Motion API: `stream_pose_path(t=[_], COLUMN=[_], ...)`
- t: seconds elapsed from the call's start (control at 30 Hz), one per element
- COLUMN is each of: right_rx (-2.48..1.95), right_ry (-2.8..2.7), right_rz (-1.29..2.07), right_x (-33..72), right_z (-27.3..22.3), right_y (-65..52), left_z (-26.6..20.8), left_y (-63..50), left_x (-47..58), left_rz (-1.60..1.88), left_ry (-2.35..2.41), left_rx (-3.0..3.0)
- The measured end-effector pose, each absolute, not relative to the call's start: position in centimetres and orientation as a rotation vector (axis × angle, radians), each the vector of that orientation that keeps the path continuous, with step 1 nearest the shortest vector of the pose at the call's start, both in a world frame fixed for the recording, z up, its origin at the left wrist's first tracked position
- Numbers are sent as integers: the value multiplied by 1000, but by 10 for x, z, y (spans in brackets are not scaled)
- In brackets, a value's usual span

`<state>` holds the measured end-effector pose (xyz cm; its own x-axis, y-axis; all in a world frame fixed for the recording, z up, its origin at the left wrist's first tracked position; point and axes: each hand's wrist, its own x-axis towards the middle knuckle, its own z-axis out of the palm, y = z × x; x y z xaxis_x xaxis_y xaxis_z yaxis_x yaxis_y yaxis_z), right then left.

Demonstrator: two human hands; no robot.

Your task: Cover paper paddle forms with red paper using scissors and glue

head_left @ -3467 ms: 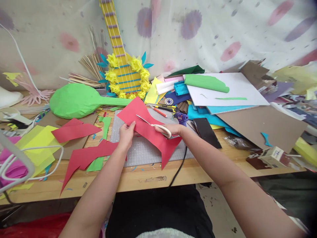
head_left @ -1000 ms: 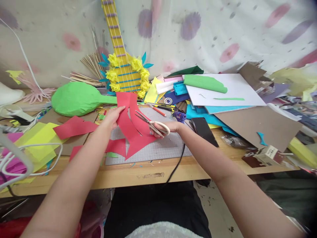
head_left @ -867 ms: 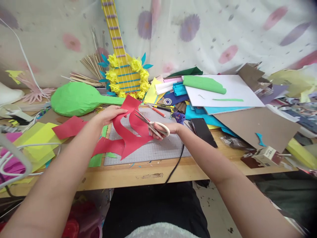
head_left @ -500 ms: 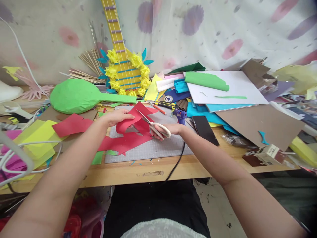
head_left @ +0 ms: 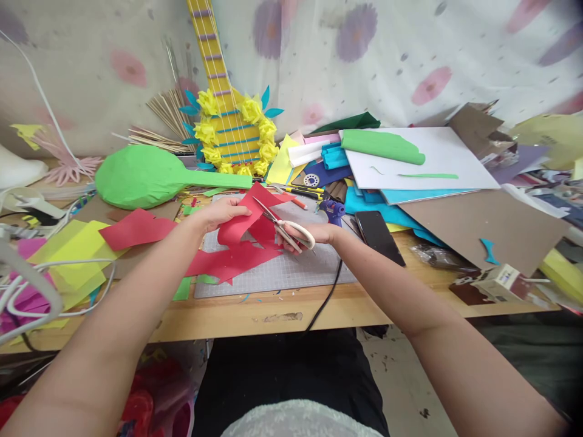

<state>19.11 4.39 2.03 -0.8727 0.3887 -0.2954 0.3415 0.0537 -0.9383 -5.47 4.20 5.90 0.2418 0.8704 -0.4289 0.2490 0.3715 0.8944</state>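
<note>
Between thumb and fingers, my left hand (head_left: 222, 213) pinches a curled piece of red paper (head_left: 237, 226) above the cutting mat. My right hand (head_left: 319, 234) is wrapped around white-handled scissors (head_left: 298, 233), whose blades point up and left across the red paper's edge. Part of the right hand's grip is hidden behind the handles. Beneath both hands, a larger red paper sheet (head_left: 223, 262) with cut edges lies on the grey cutting mat (head_left: 291, 278). Another red scrap (head_left: 136, 229) rests left of my left forearm.
Behind the mat stand a yellow paper guitar (head_left: 237, 136) with flowers and a green paper-covered, long-necked shape (head_left: 141, 176). A purple glue gun (head_left: 333, 210) and a black phone (head_left: 380, 237) lie to the right. Cardboard (head_left: 492, 224) and a white board (head_left: 460, 161) are farther right.
The red paper in my left hand has shifted and turned slightly, its curl now less open. The scissors stay nearly in place against it. The whole view has moved slightly.
</note>
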Motion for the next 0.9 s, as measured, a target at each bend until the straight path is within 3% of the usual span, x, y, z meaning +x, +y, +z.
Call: stream_pose_path(t=[0.9], right_rx=[-811], right_ry=[-2315], right_rz=[1904], right_x=[187], right_z=[23], right_y=[47], left_z=[58], left_y=[42], left_x=[-57], left_rz=[532], left_ry=[1331], left_rx=[1132])
